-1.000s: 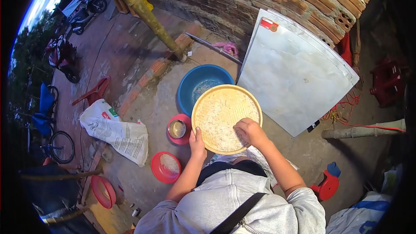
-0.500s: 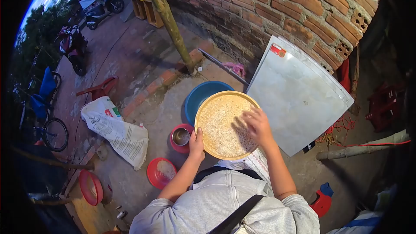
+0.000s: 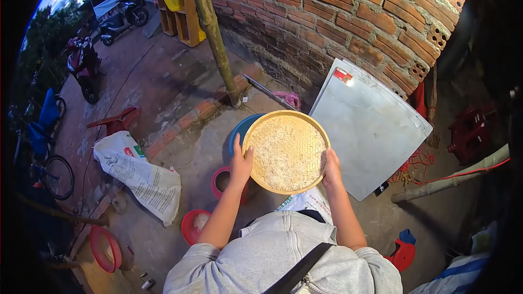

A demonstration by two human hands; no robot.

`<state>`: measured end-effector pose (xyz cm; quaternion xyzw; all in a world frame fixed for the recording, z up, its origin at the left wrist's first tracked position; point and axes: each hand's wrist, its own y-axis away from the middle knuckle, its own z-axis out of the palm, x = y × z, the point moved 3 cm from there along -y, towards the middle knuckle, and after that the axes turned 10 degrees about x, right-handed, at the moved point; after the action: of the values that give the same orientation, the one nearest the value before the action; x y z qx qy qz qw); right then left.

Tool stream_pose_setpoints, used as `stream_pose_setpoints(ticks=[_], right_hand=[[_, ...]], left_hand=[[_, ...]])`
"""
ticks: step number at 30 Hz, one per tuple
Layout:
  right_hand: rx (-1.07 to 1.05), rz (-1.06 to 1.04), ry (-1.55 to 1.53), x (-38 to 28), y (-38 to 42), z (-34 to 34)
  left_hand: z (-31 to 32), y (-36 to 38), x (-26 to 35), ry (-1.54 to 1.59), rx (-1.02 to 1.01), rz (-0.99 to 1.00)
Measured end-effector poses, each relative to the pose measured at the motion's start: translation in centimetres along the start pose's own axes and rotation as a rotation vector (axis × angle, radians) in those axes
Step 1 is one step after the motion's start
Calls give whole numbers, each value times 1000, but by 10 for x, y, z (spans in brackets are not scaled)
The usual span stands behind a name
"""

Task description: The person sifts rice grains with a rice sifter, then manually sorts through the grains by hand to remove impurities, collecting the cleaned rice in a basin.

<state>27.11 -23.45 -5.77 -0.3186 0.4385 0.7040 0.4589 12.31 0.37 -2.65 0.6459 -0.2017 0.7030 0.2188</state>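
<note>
A round yellow winnowing tray with a raised rim is held up before my body. Pale grains, like rice, lie spread across its woven bottom, thickest toward the near side. My left hand grips the tray's left rim, thumb on top. On the opposite rim, my right hand is closed too. Behind the tray, a blue basin shows only its left edge. Beneath my left forearm sit a pink basin, holding a bowl partly hidden, and a red basin with some pale grain.
A white printed sack lies at left, beside a red chair. Another red basin stands lower left. A grey metal panel leans by the brick wall. Wooden poles stand ahead and at right.
My right hand has moved from over the grain to the tray's right rim and now grips it. My left hand stays on the left rim. The view has shifted slightly.
</note>
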Motion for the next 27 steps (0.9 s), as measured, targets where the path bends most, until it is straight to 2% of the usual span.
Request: stream_pose_setpoints(ticks=[2,3,5,6,8,12,14,16,18,19,22,24,27], right_hand=[[5,-30,-9,2,-3,0],[12,-14,-22,2,-1,2],[15,3,-36,2,-1,5],[0,12,-30,4,-1,6],[-17,27,-20,9,3,8],[-4,19,-64,10,3,10],[21,10,-55,14,-1,3],[36,-22,-18,14,-11,-8],[49,-13,-23,13,-10,-10],[81,-16,-98,7,-3,-3],[82,-4,-146,9,-4,4],[48,21,-111,22,-9,4],[-31,34,-62,38,-15,21]], left_hand=[[16,-2,41,-751,102,552],[23,-10,46,-749,108,558],[50,-19,48,-891,-315,687],[61,-21,48,-893,-311,687],[90,-18,37,-992,-483,670],[127,3,13,-1031,-589,675],[135,26,8,-852,-881,714],[132,45,8,-676,-1006,740],[122,59,11,-625,-949,854],[117,61,16,-624,-947,849],[98,60,20,-688,-934,769],[84,54,20,-657,-844,812],[65,42,22,-623,-749,687]])
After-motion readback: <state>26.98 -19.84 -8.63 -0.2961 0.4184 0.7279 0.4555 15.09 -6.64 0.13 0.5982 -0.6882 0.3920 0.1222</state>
